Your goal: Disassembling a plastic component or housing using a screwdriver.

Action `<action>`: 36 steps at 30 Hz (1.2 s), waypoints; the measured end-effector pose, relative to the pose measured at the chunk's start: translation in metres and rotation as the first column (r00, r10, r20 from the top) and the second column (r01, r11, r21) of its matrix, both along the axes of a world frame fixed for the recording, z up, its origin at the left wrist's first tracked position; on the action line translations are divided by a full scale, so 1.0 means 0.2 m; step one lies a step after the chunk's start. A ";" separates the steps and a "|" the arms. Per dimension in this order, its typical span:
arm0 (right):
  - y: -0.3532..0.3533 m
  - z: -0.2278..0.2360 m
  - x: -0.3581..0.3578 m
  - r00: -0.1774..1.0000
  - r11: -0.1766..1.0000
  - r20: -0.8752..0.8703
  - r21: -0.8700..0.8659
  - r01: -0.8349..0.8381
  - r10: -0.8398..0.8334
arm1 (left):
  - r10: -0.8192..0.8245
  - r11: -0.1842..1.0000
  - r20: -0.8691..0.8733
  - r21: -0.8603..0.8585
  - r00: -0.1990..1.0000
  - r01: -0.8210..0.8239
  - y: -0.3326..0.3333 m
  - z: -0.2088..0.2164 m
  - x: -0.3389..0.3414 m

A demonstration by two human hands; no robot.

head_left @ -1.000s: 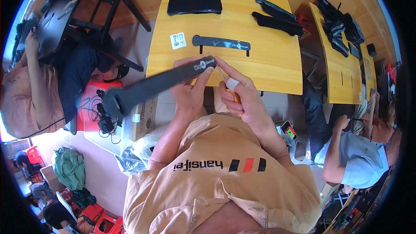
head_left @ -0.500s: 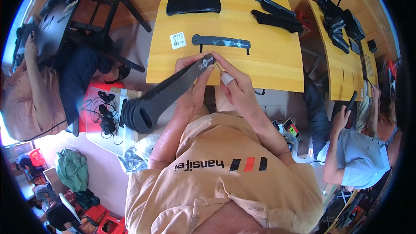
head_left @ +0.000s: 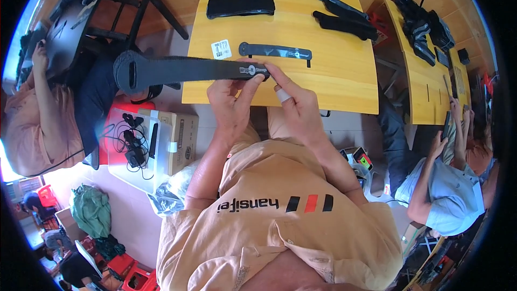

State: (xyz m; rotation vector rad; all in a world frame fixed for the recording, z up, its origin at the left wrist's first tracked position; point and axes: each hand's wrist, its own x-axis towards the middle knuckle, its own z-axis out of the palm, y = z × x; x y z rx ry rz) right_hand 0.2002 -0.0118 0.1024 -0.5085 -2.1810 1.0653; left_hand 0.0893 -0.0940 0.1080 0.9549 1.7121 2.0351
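Over the near edge of the table, both my hands hold a stack of black hook-and-loop straps. Its rounded, slotted end reaches far to the left, while the printed end sits between my fingers. My left hand supports the stack from below, thumb pressed near the print. At the right tip, my right hand pinches the strap ends; a white wrap covers part of its thumb. Just beyond, a single black strap lies flat on the tabletop beside a white printed label.
The yellow wooden table also bears a black strap bundle and two more bundles at far right. A clear bin with cables stands at lower left, beside a cardboard box. Co-workers sit left and right.
The strap stack has swung up from slanting down-left to nearly level, its slotted end rising leftward. My left hand has turned with it; the right stays near the tip.
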 end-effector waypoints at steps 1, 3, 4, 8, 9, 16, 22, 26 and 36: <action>0.02 0.01 0.01 0.993 0.930 -0.027 -0.347 -0.117 0.115 | 0.001 1.000 0.019 0.010 1.000 -0.001 0.00 0.00 0.00; 0.08 0.03 0.04 0.973 0.731 -0.092 -0.646 -0.220 0.211 | -0.060 0.997 0.111 0.044 0.992 0.056 -0.01 0.00 -0.02; 0.11 0.04 0.06 0.949 0.577 -0.154 -0.763 -0.291 0.275 | -0.124 0.991 0.199 0.084 0.972 0.109 -0.01 0.01 -0.03; 0.13 0.04 0.07 0.938 0.574 -0.106 -0.767 -0.288 0.329 | -0.177 0.984 0.230 0.030 0.957 0.175 -0.01 0.00 -0.05; 0.11 0.05 0.06 0.939 0.575 -0.106 -0.766 -0.287 0.328 | -0.169 0.986 0.285 0.038 0.943 0.165 0.00 0.00 -0.05; 0.06 0.11 0.05 0.947 0.989 0.302 0.065 -0.131 0.105 | -0.189 0.978 0.358 -0.011 0.914 0.207 0.00 0.00 -0.09; 0.15 0.00 0.05 0.906 0.853 -0.053 -0.318 -0.413 0.419 | -0.353 0.921 0.577 0.075 0.737 0.383 -0.01 -0.05 -0.15; 0.08 0.02 0.04 0.982 0.984 0.065 -0.013 -0.179 0.179 | -0.310 0.941 0.586 0.078 0.749 0.329 0.01 -0.05 -0.13; 0.11 -0.02 0.06 0.945 0.953 0.150 0.049 -0.299 0.289 | -0.468 0.849 0.732 0.217 0.495 0.481 -0.02 -0.08 -0.17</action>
